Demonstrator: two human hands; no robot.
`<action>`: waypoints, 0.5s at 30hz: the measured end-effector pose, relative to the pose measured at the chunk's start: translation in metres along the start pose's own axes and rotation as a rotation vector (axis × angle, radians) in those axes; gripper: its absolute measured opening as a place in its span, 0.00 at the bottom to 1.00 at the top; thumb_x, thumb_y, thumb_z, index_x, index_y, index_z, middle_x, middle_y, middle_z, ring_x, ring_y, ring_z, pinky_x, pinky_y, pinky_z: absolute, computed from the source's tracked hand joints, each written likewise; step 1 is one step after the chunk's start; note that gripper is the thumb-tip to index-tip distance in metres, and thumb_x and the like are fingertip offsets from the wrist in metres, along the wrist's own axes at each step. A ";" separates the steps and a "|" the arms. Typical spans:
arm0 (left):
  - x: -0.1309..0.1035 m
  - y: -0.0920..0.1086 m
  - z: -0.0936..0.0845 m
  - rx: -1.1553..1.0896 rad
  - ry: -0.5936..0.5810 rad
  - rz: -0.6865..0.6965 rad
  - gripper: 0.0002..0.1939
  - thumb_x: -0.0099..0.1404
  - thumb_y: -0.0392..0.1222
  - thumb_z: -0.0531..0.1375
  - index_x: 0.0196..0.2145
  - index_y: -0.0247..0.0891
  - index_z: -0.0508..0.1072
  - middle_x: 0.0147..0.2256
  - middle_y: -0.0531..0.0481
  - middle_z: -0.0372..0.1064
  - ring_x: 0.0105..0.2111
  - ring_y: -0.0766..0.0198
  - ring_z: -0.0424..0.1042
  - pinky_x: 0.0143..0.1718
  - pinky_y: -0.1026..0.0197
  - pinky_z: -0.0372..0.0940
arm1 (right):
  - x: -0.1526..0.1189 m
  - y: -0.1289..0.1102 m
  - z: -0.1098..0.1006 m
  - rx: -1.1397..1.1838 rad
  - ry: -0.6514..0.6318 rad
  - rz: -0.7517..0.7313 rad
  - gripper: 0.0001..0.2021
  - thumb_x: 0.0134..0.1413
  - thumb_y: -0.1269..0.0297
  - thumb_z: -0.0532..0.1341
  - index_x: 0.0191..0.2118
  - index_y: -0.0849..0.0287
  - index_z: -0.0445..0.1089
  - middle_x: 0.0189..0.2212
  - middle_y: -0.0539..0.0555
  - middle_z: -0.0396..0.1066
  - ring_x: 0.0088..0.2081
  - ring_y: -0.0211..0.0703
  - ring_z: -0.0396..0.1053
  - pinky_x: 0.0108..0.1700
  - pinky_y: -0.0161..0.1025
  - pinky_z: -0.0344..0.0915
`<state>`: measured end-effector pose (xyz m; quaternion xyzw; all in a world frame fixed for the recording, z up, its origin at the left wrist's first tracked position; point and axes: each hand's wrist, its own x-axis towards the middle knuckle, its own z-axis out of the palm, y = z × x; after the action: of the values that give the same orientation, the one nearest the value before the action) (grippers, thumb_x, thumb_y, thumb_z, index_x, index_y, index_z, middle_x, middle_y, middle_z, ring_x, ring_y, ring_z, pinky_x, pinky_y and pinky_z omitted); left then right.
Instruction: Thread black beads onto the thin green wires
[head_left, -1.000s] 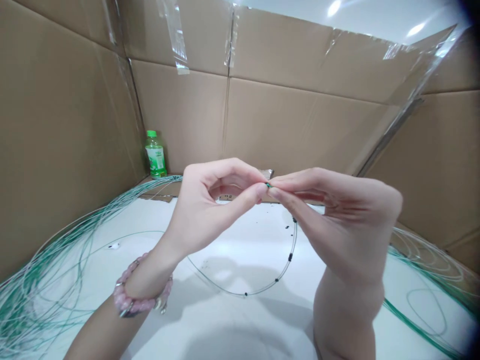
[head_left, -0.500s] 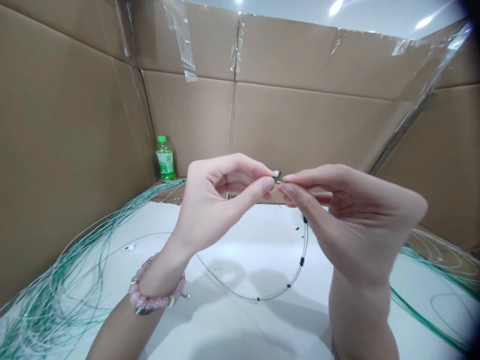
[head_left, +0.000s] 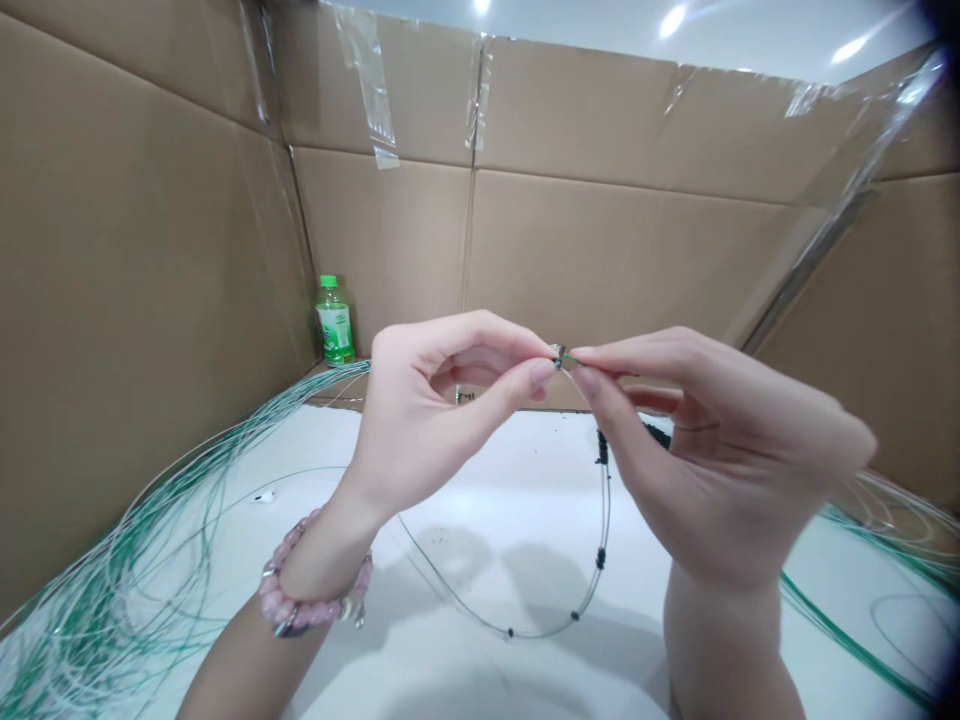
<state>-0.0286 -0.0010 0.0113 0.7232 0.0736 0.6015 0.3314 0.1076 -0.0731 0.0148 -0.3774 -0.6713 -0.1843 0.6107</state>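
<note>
Thumb and forefinger of my left hand [head_left: 450, 400] pinch a small metallic connector [head_left: 559, 354] at the centre of the view. Just to its right, my right hand [head_left: 720, 450] pinches the ends of a thin green wire and a white wire [head_left: 574, 378] that run to the connector. Below the hands hangs a loop of thin cable [head_left: 540, 634] carrying several small black pieces [head_left: 601, 558]. A pink bead bracelet [head_left: 315, 610] circles my left wrist. Fingertips partly cover the connector.
Bundled green and white wires [head_left: 150, 540] lie at the left, more green wires [head_left: 840, 630] at the right. A green bottle [head_left: 334, 325] stands in the back left corner. A small white item [head_left: 265, 497] rests on the white table [head_left: 480, 540]. Cardboard walls [head_left: 570, 250] surround it.
My right hand has moved slightly right, widening the gap between the fingertips and showing more of the two wires. The cable loop hangs a little lower.
</note>
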 end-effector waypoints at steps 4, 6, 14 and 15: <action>-0.001 0.000 0.001 0.004 0.010 0.010 0.02 0.59 0.35 0.63 0.30 0.40 0.76 0.28 0.54 0.75 0.28 0.67 0.75 0.29 0.67 0.74 | -0.001 0.002 0.001 -0.023 0.024 -0.021 0.12 0.43 0.82 0.65 0.32 0.56 0.74 0.26 0.47 0.73 0.26 0.35 0.68 0.27 0.34 0.70; -0.001 0.000 0.001 0.010 0.018 0.010 0.02 0.59 0.35 0.63 0.30 0.40 0.76 0.28 0.54 0.75 0.27 0.68 0.75 0.29 0.67 0.73 | -0.001 0.002 0.001 -0.047 0.018 -0.027 0.12 0.43 0.82 0.64 0.31 0.56 0.73 0.25 0.47 0.72 0.26 0.35 0.68 0.27 0.34 0.70; 0.000 0.000 0.002 0.038 0.020 0.027 0.03 0.59 0.35 0.63 0.29 0.40 0.76 0.27 0.54 0.75 0.27 0.68 0.75 0.30 0.67 0.73 | -0.002 0.000 -0.001 -0.140 -0.011 -0.033 0.11 0.46 0.80 0.63 0.30 0.53 0.72 0.25 0.46 0.70 0.25 0.34 0.66 0.29 0.33 0.69; 0.000 0.000 0.002 0.041 0.018 0.030 0.03 0.59 0.35 0.63 0.29 0.40 0.76 0.27 0.54 0.75 0.26 0.68 0.74 0.30 0.67 0.73 | -0.002 0.000 -0.001 -0.161 -0.013 -0.032 0.11 0.47 0.79 0.63 0.30 0.53 0.71 0.25 0.45 0.70 0.25 0.34 0.66 0.29 0.34 0.69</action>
<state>-0.0272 -0.0018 0.0111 0.7254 0.0782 0.6112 0.3068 0.1087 -0.0746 0.0133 -0.4158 -0.6640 -0.2451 0.5711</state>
